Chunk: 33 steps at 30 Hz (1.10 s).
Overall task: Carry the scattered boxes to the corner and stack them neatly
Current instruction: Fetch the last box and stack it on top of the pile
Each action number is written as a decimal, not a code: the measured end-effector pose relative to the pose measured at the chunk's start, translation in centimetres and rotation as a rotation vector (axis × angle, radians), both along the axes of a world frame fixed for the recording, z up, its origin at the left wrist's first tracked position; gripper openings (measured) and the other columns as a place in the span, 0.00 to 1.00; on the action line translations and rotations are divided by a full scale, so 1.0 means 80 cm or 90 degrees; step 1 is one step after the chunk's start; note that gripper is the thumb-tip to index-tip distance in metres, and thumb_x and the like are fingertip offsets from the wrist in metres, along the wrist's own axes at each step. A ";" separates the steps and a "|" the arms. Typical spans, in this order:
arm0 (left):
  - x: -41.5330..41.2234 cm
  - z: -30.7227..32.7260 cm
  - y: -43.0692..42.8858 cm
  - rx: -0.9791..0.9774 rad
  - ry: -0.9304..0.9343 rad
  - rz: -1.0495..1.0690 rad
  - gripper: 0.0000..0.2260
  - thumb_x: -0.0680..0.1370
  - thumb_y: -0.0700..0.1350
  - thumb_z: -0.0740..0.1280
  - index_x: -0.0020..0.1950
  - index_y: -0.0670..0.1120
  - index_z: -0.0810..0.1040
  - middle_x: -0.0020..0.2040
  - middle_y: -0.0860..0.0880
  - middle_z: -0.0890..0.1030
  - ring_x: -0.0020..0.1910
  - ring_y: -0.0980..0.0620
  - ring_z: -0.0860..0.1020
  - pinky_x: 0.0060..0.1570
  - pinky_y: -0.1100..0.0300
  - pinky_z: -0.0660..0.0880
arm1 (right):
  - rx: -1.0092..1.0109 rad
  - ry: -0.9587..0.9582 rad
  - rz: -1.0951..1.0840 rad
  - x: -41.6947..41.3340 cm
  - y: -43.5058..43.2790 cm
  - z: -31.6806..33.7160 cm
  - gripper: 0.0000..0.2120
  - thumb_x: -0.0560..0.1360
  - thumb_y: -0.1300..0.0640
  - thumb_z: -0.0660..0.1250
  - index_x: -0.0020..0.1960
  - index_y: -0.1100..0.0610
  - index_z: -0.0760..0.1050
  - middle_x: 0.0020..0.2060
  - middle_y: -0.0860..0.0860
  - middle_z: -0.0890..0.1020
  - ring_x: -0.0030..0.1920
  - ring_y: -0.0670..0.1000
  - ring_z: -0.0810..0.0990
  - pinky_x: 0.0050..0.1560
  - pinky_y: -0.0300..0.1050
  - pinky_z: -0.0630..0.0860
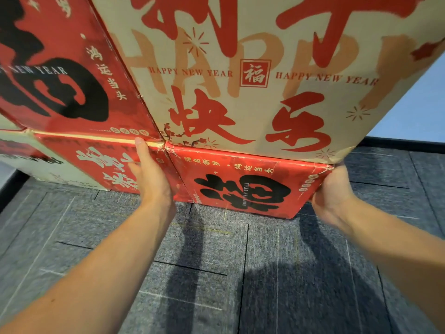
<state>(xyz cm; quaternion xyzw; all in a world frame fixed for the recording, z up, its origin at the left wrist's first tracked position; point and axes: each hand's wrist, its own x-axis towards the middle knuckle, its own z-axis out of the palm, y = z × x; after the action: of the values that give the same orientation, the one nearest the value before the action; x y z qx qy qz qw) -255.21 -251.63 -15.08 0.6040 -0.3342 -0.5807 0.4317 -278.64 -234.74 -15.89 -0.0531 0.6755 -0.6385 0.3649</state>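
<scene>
Far left sits a cream printed cardboard box (36, 165). My left hand (151, 179) presses flat, fingers straight, on the left face of a red cardboard box with a black brush character (240, 189), which rests on grey carpet tiles (216, 261). On top sits a larger beige-and-red cardboard box (240, 92). My right hand (330, 191) grips the red box's right edge. I count three boxes.

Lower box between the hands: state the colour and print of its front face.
The lower box is red with black calligraphy; head view.
</scene>
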 end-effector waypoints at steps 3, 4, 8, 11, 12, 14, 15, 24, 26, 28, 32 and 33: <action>-0.002 0.027 0.008 0.000 -0.055 0.007 0.43 0.71 0.75 0.56 0.84 0.60 0.57 0.82 0.53 0.65 0.80 0.43 0.64 0.74 0.34 0.67 | 0.130 -0.035 -0.003 0.012 0.013 0.029 0.17 0.86 0.44 0.51 0.64 0.45 0.76 0.51 0.48 0.86 0.64 0.55 0.80 0.61 0.55 0.71; -0.001 0.042 0.010 -0.005 -0.068 0.011 0.40 0.74 0.71 0.56 0.84 0.58 0.57 0.82 0.52 0.65 0.79 0.43 0.65 0.74 0.35 0.68 | 0.161 -0.056 -0.021 0.018 0.018 0.044 0.17 0.86 0.42 0.51 0.63 0.44 0.75 0.50 0.46 0.84 0.64 0.54 0.78 0.68 0.57 0.68; 0.009 0.134 0.017 0.003 -0.067 0.022 0.36 0.78 0.66 0.57 0.84 0.54 0.59 0.81 0.52 0.66 0.77 0.46 0.68 0.73 0.41 0.71 | 0.238 -0.164 -0.136 0.060 0.029 0.138 0.25 0.87 0.39 0.47 0.74 0.51 0.69 0.53 0.47 0.78 0.56 0.52 0.77 0.76 0.60 0.66; 0.016 0.225 0.022 0.039 -0.004 0.047 0.26 0.85 0.63 0.54 0.81 0.54 0.65 0.76 0.54 0.68 0.72 0.48 0.71 0.61 0.46 0.78 | 0.220 -0.290 -0.174 0.103 0.025 0.217 0.29 0.86 0.36 0.49 0.79 0.51 0.64 0.71 0.55 0.75 0.68 0.61 0.77 0.73 0.63 0.71; 0.018 0.256 0.022 0.054 0.040 0.056 0.26 0.85 0.65 0.54 0.80 0.54 0.66 0.77 0.53 0.69 0.73 0.47 0.71 0.61 0.44 0.78 | 0.187 -0.338 -0.185 0.114 0.018 0.246 0.31 0.85 0.33 0.51 0.80 0.51 0.64 0.74 0.58 0.74 0.69 0.64 0.77 0.72 0.65 0.73; 0.018 0.318 0.014 0.074 0.123 0.062 0.31 0.83 0.69 0.55 0.82 0.54 0.65 0.80 0.50 0.67 0.78 0.44 0.68 0.67 0.37 0.76 | 0.086 -0.420 -0.218 0.128 -0.006 0.309 0.37 0.82 0.28 0.52 0.83 0.50 0.60 0.77 0.62 0.70 0.70 0.68 0.75 0.69 0.68 0.74; 0.016 0.342 0.005 0.083 0.155 0.063 0.33 0.82 0.71 0.55 0.83 0.56 0.63 0.82 0.48 0.66 0.79 0.42 0.67 0.67 0.35 0.75 | 0.035 -0.448 -0.232 0.130 -0.020 0.340 0.39 0.81 0.27 0.51 0.84 0.48 0.56 0.78 0.62 0.67 0.72 0.69 0.73 0.70 0.70 0.73; 0.077 0.438 -0.032 0.176 0.156 0.032 0.36 0.81 0.73 0.54 0.83 0.53 0.64 0.81 0.46 0.68 0.75 0.40 0.71 0.64 0.37 0.77 | -0.014 -0.501 -0.314 0.159 -0.055 0.439 0.40 0.81 0.27 0.50 0.86 0.46 0.48 0.83 0.61 0.58 0.76 0.72 0.68 0.69 0.71 0.73; 0.099 0.470 -0.048 0.153 0.160 0.058 0.35 0.82 0.71 0.55 0.84 0.53 0.62 0.82 0.47 0.65 0.77 0.42 0.69 0.63 0.39 0.78 | -0.033 -0.515 -0.348 0.171 -0.064 0.472 0.42 0.81 0.27 0.52 0.86 0.47 0.47 0.83 0.62 0.56 0.77 0.71 0.65 0.72 0.73 0.68; 0.113 0.506 -0.068 0.135 0.171 0.086 0.33 0.83 0.69 0.55 0.84 0.55 0.60 0.84 0.47 0.61 0.78 0.42 0.68 0.61 0.39 0.79 | -0.053 -0.507 -0.373 0.182 -0.087 0.511 0.42 0.81 0.28 0.54 0.86 0.48 0.47 0.83 0.62 0.55 0.78 0.72 0.65 0.72 0.74 0.68; 0.114 0.563 -0.096 0.160 0.236 0.082 0.33 0.84 0.67 0.55 0.86 0.54 0.55 0.85 0.46 0.56 0.80 0.40 0.65 0.58 0.35 0.80 | -0.022 -0.485 -0.410 0.188 -0.130 0.578 0.39 0.82 0.29 0.52 0.86 0.47 0.46 0.84 0.61 0.53 0.79 0.68 0.63 0.72 0.73 0.69; 0.113 0.572 -0.101 0.170 0.257 0.074 0.34 0.84 0.67 0.56 0.86 0.54 0.54 0.86 0.46 0.55 0.80 0.38 0.64 0.59 0.34 0.80 | -0.008 -0.485 -0.413 0.185 -0.137 0.585 0.39 0.82 0.30 0.51 0.86 0.47 0.46 0.84 0.61 0.52 0.80 0.68 0.61 0.72 0.73 0.69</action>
<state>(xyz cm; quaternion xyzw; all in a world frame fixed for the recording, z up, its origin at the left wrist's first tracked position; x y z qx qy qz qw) -246.19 -259.70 30.65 0.5458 -0.1257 -0.7027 0.4388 -263.86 -245.68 30.93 0.3949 0.4719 -0.6971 0.3679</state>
